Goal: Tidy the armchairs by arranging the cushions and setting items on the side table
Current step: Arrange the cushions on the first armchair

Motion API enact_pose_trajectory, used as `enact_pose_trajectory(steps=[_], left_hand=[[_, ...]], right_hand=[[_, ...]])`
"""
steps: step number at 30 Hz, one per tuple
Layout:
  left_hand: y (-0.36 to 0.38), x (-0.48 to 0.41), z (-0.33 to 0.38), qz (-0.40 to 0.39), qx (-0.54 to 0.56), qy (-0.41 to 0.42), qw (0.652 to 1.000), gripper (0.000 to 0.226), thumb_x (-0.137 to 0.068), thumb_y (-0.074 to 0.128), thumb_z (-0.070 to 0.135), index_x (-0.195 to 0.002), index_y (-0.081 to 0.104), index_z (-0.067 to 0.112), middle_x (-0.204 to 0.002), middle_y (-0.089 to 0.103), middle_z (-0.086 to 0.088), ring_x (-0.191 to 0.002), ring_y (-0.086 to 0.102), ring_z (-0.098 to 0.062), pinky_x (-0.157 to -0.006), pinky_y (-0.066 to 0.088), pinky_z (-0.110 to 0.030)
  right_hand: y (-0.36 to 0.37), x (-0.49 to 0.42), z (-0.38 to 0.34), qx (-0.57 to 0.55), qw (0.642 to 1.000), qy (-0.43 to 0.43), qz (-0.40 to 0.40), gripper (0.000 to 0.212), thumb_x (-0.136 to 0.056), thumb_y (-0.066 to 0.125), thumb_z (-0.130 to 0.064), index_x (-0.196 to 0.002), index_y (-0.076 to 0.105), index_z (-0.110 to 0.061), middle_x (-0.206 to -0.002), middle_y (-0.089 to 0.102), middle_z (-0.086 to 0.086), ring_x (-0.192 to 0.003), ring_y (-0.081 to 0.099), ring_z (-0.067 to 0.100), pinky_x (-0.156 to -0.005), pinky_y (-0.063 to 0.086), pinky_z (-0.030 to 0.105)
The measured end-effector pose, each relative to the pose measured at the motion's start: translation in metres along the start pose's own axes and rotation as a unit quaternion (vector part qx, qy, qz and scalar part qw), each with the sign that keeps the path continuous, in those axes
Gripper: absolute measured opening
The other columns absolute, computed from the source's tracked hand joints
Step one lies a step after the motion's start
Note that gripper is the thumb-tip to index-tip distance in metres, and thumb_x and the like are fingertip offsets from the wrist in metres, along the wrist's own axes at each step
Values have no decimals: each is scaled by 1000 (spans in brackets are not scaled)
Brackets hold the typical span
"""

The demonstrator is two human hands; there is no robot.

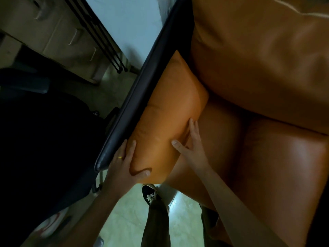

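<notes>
Item: side cushion (pixel 170 111), orange leather, stood on edge at the left of the armchair, wedged between the black armrest (pixel 140 97) and the seat cushion (pixel 267 157), its far end tucked beside the back cushion (pixel 258 59). Left hand (pixel 122 163): the near end is gripped, thumb curled across the near face and denting it, fingers held close together and slid between cushion and armrest. Right hand (pixel 190 145): fingers are laid straight and close together along the right flank, down by the seat cushion; the thumb is spread apart onto the upper face. Risks noted: the near end lies at the seat front, above the floor (pixel 124 220) and a shoe (pixel 149 193), so a slackened grip is judged likely to let it tip forward and drop. Smooth leather is expected to slide under flat fingers if pushed unevenly, leaving the cushion skewed. The left fingers may be nipped against the armrest if the cushion is driven in hard. Side table: not seen.
</notes>
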State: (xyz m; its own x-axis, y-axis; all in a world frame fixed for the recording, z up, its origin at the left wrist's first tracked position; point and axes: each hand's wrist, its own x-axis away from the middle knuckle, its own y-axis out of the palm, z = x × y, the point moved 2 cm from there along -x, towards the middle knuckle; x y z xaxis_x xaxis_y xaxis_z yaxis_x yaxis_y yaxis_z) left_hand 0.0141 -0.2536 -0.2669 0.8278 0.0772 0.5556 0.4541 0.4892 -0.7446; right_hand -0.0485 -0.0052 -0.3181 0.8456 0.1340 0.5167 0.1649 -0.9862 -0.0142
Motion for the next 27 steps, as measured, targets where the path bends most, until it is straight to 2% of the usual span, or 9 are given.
enact_pose_trajectory(steps=[4, 8, 11, 12, 15, 17, 20, 23, 27], left_hand=[[9, 25, -24, 27, -42, 20, 999, 113, -63, 58, 84, -155, 0, 53, -169, 5, 6, -149, 25, -32, -100, 44, -67], [5, 21, -13, 36, -14, -28, 999, 112, -61, 59, 82, -152, -1, 57, -167, 6, 10, -147, 22, -28, -104, 38, -64], [5, 15, -16, 15, -29, -9, 999, 123, -55, 62, 83, -151, -11, 58, -166, 6, 8, -146, 19, -29, -98, 45, -60], [6, 12, -19, 10, -36, 2, 999, 126, -52, 62, 84, -151, -13, 57, -166, 7, 7, -144, 20, -30, -94, 48, -58], [10, 7, -23, 11, -31, 16, 999, 125, -52, 61, 83, -152, -11, 57, -167, 9, 5, -141, 23, -33, -91, 49, -56], [13, 7, -23, 19, -8, 27, 999, 119, -56, 61, 82, -153, -4, 57, -167, 8, 7, -140, 24, -34, -92, 47, -55], [16, -11, -8, 27, 29, 58, 997, 111, -64, 67, 74, -151, 0, 62, -168, 2, 13, -140, 21, -26, -99, 42, -54], [11, -47, 24, 43, 26, 76, 996, 117, -68, 82, 54, -142, -7, 72, -167, -4, 17, -138, 17, -20, -105, 35, -50], [6, -68, 39, 38, 21, 75, 996, 121, -69, 87, 45, -141, -5, 73, -167, -5, 18, -138, 18, -22, -109, 34, -51]], right_hand=[[10, 1, -2, -15, 1000, -5, 26, 93, -85, 76, -47, -152, 13, -59, -166, -4, -23, -153, 10, 8, -117, 31, 39], [12, 2, -4, -5, 1000, -5, 26, 95, -87, 75, -43, -155, 10, -54, -166, -7, -23, -152, 8, 6, -109, 28, 27], [12, 0, 1, 17, 999, 1, 38, 98, -86, 76, -43, -156, 8, -51, -167, -7, -17, -148, 7, 0, -108, 23, 23], [13, -1, 3, 10, 999, 9, 41, 102, -84, 78, -46, -156, 6, -53, -168, -5, -15, -148, 7, 0, -112, 23, 26], [18, -6, 18, -62, 996, 33, 50, 106, -75, 84, -56, -149, 7, -66, -168, 5, -15, -154, 15, 10, -121, 27, 50], [23, -9, 27, -93, 993, 26, 62, 102, -77, 84, -53, -147, 11, -67, -168, 10, -17, -153, 21, 11, -120, 30, 54], [22, -18, 26, -93, 990, -3, 106, 95, -80, 79, -55, -150, 15, -63, -167, 14, -15, -153, 20, 9, -122, 27, 52], [3, -50, 13, -43, 990, -10, 136, 93, -81, 73, -64, -152, 14, -57, -168, 13, -12, -153, 18, 9, -124, 24, 49], [-19, -71, -1, 27, 995, -25, 98, 96, -85, 69, -61, -157, 7, -48, -169, 5, -10, -151, 13, 3, -123, 18, 35]])
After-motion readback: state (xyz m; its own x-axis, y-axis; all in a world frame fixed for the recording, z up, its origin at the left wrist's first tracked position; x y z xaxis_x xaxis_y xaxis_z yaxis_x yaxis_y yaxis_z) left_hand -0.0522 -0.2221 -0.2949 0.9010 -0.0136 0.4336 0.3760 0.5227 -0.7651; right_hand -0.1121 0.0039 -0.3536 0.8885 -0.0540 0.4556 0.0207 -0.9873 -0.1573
